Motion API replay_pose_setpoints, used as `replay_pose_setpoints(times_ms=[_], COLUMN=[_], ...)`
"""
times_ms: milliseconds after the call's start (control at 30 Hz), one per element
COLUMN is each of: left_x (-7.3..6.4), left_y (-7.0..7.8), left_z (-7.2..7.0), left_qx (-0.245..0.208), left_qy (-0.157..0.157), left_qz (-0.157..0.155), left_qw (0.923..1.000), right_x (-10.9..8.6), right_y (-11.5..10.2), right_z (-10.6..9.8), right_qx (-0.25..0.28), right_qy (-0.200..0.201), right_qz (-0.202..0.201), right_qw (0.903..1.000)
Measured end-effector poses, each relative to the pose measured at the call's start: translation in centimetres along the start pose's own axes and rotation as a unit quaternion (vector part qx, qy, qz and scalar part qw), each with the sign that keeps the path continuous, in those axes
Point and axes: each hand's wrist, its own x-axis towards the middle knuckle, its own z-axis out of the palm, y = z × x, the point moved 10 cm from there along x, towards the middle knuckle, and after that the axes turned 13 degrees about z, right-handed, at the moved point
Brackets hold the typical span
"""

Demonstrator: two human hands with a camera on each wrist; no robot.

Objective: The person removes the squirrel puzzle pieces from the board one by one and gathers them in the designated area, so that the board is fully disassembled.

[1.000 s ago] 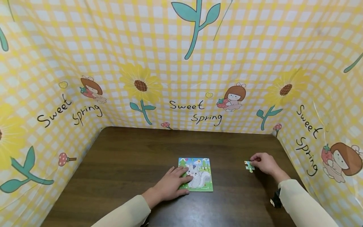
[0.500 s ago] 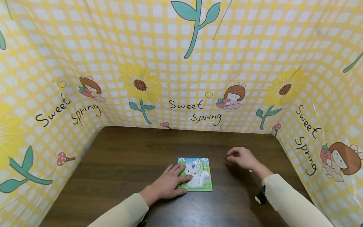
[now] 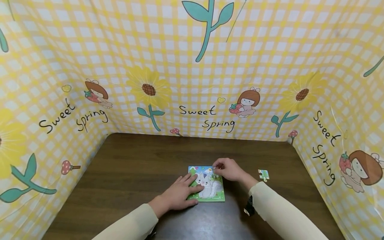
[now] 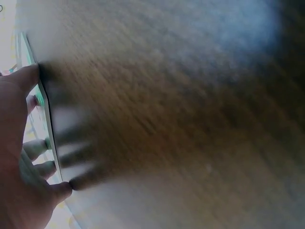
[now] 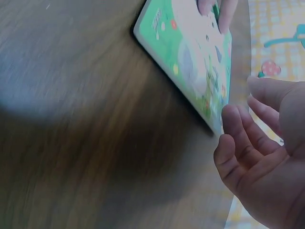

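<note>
A small screened-off booth (image 3: 168, 60), set up around a dark brown wood-grain bench (image 3: 135, 156) with rounded far corners. Patterned sheeting (image 3: 120, 40) rises behind the bench and along its left and right sides, hanging in soft creases and filling the view above. Its yellow-and-white check carries cartoon sunflowers (image 3: 148, 89), red spotted mushrooms (image 3: 66, 167), girls hugging strawberries (image 3: 247, 103) and the handwritten-style words "Sweet Spring" (image 3: 198, 111). The cheerful print looks domestic, but whether the surrounding room is a home, office or studio cannot be told.
</note>
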Motion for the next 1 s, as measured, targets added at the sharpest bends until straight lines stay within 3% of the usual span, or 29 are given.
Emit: replay_pose_setpoints(times_ms=[1000], left_x=[0.2], left_y=[0.4], left_z=[0.0], left_qx=[0.029], left_qy=[-0.016], left_qz=[-0.004], left_qw=[0.9994], right_x=[1.1], right_y=[-1.2], right_z=[2.7], right_qx=[-0.011], right_qy=[0.028], right_qz=[0.021], right_qw=[0.9993])
